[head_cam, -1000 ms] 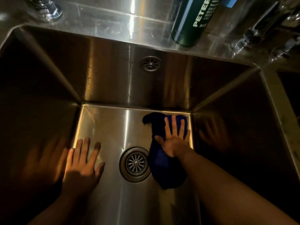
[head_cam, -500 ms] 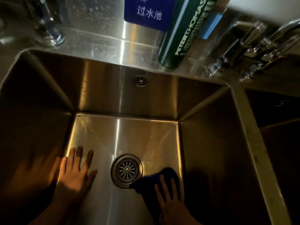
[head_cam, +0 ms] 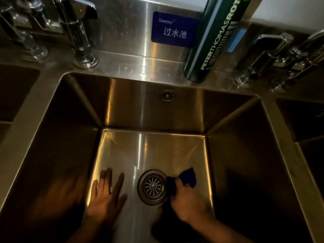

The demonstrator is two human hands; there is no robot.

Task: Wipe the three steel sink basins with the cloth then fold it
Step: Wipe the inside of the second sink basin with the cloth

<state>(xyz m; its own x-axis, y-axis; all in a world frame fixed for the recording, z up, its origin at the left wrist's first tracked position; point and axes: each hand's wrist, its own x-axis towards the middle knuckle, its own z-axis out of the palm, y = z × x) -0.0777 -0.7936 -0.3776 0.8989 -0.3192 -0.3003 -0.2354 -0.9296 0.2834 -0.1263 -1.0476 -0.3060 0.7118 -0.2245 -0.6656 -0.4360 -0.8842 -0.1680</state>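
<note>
I see the dark blue cloth [head_cam: 186,179] bunched on the floor of the middle steel basin [head_cam: 140,109], at the right edge of the drain strainer [head_cam: 153,186], my right hand [head_cam: 187,202] curled around it, my left hand [head_cam: 107,199] flat with spread fingers left of the strainer.

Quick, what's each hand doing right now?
Left hand: open, fingers spread flat on the floor of the shiny steel sink basin.
Right hand: closed, gripping the dark blue cloth beside the round metal drain.
</note>
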